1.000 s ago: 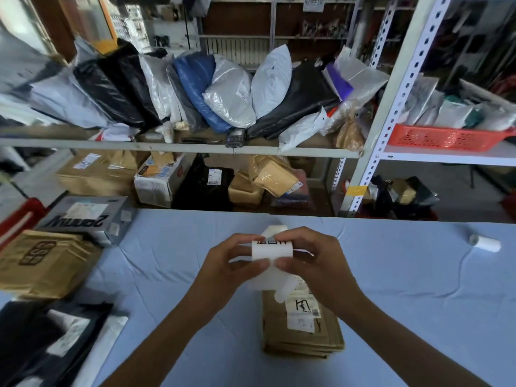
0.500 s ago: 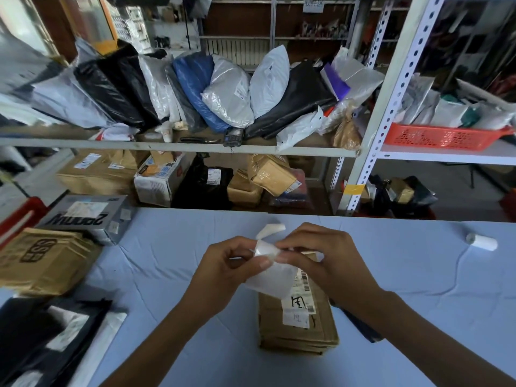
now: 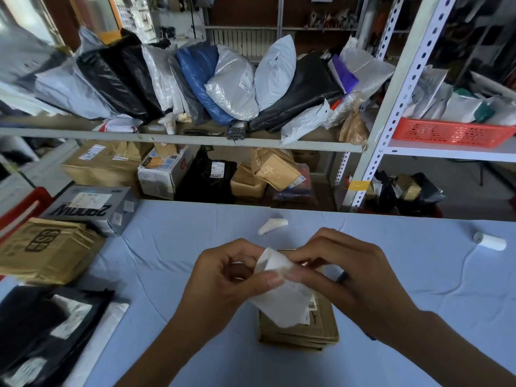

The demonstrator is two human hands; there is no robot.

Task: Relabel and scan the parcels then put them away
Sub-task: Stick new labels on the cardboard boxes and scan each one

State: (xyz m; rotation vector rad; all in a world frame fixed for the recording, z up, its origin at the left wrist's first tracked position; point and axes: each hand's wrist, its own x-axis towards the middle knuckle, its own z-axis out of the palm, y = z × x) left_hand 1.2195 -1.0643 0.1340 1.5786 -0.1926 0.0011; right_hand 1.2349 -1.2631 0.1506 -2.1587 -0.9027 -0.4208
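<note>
The left hand [image 3: 223,280] and right hand [image 3: 354,277] pinched a white label [image 3: 279,294] just above a brown parcel [image 3: 321,329] lying near-centre on the pale blue table [image 3: 173,261]; beyond stood metal shelves [image 3: 195,139] crowded with bagged parcels.

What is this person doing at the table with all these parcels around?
A person is relabelling parcels. The left hand and right hand pinch a white label at its top edge, apparently peeling its backing, above a flat brown parcel on the blue table. The label is not stuck on yet. A curled paper scrap and a small paper roll lie farther back.
</note>
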